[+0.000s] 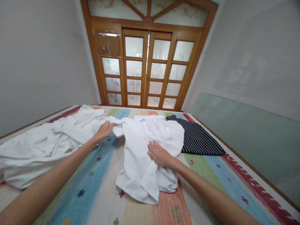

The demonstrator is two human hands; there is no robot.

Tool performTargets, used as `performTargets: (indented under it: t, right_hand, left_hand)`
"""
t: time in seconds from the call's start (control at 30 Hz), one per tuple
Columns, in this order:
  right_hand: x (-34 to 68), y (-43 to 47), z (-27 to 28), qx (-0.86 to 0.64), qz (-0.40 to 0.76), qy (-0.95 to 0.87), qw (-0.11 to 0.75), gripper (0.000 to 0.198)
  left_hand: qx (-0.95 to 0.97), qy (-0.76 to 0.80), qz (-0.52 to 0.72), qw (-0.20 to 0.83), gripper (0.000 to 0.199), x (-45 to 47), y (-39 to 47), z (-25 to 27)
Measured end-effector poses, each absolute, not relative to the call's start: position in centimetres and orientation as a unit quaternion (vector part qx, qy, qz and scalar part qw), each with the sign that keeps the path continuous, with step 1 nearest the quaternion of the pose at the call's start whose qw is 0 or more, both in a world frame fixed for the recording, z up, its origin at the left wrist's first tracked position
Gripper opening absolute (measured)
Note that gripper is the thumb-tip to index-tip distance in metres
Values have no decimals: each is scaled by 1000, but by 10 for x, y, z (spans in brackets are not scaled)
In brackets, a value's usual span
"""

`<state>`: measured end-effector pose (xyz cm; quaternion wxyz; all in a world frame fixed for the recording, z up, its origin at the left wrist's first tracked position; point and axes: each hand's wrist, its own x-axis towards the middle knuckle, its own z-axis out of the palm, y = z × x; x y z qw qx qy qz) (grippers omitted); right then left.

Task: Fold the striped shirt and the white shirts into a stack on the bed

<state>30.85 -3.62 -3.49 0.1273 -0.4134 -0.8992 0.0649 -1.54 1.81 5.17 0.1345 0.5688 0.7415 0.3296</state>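
Observation:
A white short-sleeved shirt (136,156) lies spread over the middle of the patterned bed cover (100,184), its collar toward the far side and its lower hem toward me. My left hand (106,128) is closed on the end of the shirt's left sleeve and holds it out to the side. On the front of the shirt, my right hand (159,153) lies flat with its fingers stretched out. One lower front corner of the shirt is folded over near the hem.
Rumpled white cloth (53,137) is heaped along the left side of the bed. A folded black garment with white stripes (199,137) lies right of the shirt. Beyond the bed stand wooden doors with frosted panes (146,72); a pale green board (246,131) borders the right side.

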Motion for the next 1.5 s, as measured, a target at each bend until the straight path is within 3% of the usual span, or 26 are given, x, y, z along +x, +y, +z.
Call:
performTargets:
  t: [0.17, 0.3, 0.5, 0.67, 0.8, 0.97, 1.07, 1.27, 1.37, 1.47, 1.5]
  right_hand:
    - [305, -32, -35, -443, 74, -886, 112, 54]
    - [303, -33, -36, -455, 68, -881, 110, 52]
    - [313, -36, -44, -453, 64, -879, 135, 51]
    - [319, -35, -48, -457, 64, -875, 147, 49]
    - [318, -36, -48, -456, 60, -875, 151, 49]
    - [317, -40, -49, -456, 56, -872, 168, 48]
    - [317, -41, -49, -461, 60, -870, 164, 48]
    - [318, -41, -48, -458, 94, -869, 162, 49]
    - [326, -37, -43, -432, 150, -871, 181, 47]
    - [344, -32, -33, -440, 175, -842, 258, 34]
    - [351, -32, -29, -463, 157, -825, 284, 28]
  left_hand:
    - [489, 608, 544, 309, 12, -18, 47, 102]
    - [463, 629, 588, 211, 12, -20, 57, 126]
    - [578, 692, 422, -98, 15, -31, 54, 132]
    - [655, 681, 260, -199, 20, -46, 44, 132]
    - [756, 605, 183, -172, 20, -76, 36, 153]
    - [788, 578, 191, -94, 19, -108, 27, 181]
    - [717, 643, 201, -179, 21, -111, 20, 186]
    - [550, 738, 246, -306, 48, -113, 10, 186]
    - [568, 775, 118, -250, 42, -129, 17, 175]
    - [586, 799, -98, -93, 41, -148, 32, 155]
    - [599, 790, -116, -65, 41, -151, 35, 147]
